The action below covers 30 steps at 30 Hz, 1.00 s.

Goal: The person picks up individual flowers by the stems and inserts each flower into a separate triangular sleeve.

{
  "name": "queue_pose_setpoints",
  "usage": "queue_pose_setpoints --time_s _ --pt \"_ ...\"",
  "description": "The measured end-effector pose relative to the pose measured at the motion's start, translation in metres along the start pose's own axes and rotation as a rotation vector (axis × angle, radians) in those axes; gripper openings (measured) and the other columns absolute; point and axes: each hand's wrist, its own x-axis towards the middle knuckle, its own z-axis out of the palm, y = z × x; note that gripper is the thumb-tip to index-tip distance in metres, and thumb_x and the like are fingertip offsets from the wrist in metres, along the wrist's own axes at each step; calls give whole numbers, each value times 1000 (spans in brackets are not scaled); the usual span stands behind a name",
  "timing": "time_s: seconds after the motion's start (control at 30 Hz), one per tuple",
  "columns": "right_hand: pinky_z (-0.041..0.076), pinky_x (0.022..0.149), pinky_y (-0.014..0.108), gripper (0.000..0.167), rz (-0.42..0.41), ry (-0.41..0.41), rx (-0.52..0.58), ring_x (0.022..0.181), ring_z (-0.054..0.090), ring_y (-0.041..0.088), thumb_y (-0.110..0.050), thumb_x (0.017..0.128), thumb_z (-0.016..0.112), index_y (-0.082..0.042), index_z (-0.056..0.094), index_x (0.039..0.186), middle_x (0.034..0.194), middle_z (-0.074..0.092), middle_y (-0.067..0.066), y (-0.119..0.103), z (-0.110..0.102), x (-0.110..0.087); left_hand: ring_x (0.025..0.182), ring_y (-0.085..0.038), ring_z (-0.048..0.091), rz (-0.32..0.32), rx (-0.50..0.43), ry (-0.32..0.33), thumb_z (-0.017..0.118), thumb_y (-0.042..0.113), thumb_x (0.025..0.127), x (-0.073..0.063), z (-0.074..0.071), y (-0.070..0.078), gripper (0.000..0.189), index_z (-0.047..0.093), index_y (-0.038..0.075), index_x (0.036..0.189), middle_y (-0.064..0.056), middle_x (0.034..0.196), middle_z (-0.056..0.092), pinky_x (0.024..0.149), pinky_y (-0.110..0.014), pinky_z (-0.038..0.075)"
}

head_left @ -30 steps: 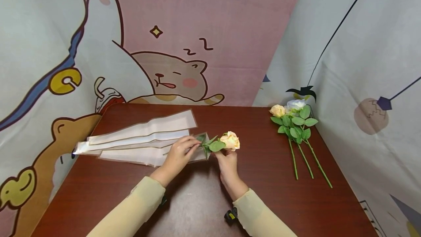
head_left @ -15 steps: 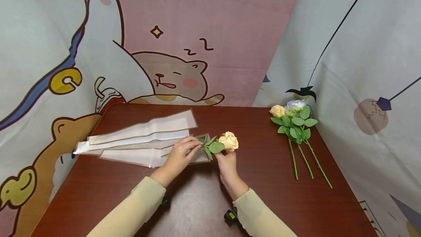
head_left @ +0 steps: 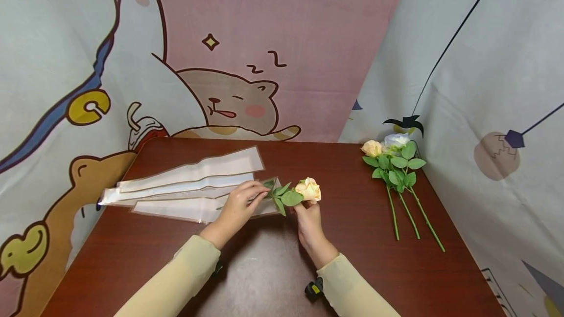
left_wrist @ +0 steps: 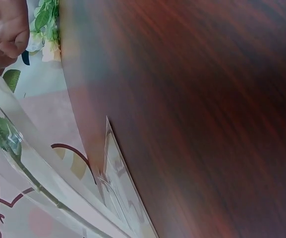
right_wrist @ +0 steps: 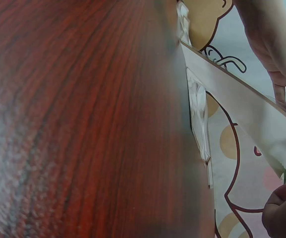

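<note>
In the head view, my left hand (head_left: pixel 238 208) pinches the wide mouth of a pale wrapping sleeve (head_left: pixel 176 209) with a clear front and a brown edge. A peach artificial rose (head_left: pixel 308 190) lies with its bloom and several leaves outside that mouth. Its green stem (left_wrist: pixel 38 186) shows through the clear film in the left wrist view. My right hand (head_left: pixel 312 231) holds the rose from below, close behind the bloom; its fingertips are partly hidden by the flower. From the right wrist view, the sleeve (right_wrist: pixel 242 94) slants above the table between both hands.
More flat sleeves (head_left: pixel 194 172) lie overlapped on the left of the brown table (head_left: pixel 352 258). At the right back lie several artificial roses (head_left: pixel 398 160), peach and bluish white, stems toward me. Patterned cloth walls (head_left: pixel 308 38) stand along the table's back and sides.
The rose shifts slightly left, then back right with my right hand, which now sits a little farther right. My left hand stays nearly in place at the sleeve's mouth.
</note>
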Motion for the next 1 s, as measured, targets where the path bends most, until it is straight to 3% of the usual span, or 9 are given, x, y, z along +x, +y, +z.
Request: queue_pose_setpoints --time_s 0.2,0.43,0.73,1.0 --pt "47 59 20 21 -22 22 8 68 55 5 4 77 64 -10 63 91 79 63 -6 -1 5 -2 94 -16 64 1 -22 3 73 8 82 0 2 2 11 74 10 93 0 94 68 88 -28 52" --pt "48 71 20 27 -14 48 -22 80 56 6 5 76 66 1 61 102 83 63 -5 3 13 -2 91 -14 64 7 -40 21 73 9 82 1 3 5 12 74 10 94 0 94 68 82 -26 53" --pt "49 80 21 35 9 -17 -62 90 56 8 1 76 71 0 59 109 95 62 -3 5 13 -3 90 -14 64 26 -48 20 72 8 82 3 4 6 13 74 9 95 0 94 67 80 -24 54" --pt "43 58 21 47 9 -83 -17 65 52 8 0 83 61 -9 39 123 87 56 -4 -4 5 -4 91 -16 64 22 -46 52 73 6 81 3 3 3 13 73 7 94 -2 94 68 81 -24 54"
